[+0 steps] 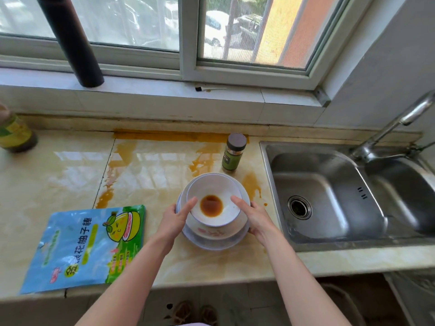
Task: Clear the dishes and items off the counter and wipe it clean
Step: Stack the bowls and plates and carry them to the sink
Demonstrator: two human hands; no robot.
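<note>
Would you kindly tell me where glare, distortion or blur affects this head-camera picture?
Head view: daylight through the window leaves bright glare patches on the glossy counter left of the stacked bowls; the wide-angle lens bows the sink rim and sill; the bottle at the far left edge is soft; the bowls are sharp.

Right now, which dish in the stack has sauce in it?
The top white bowl: a brown pool sits in its bottom. The red-patterned bowl beneath it and the bottom dish are covered, so their insides can't be seen.
</note>
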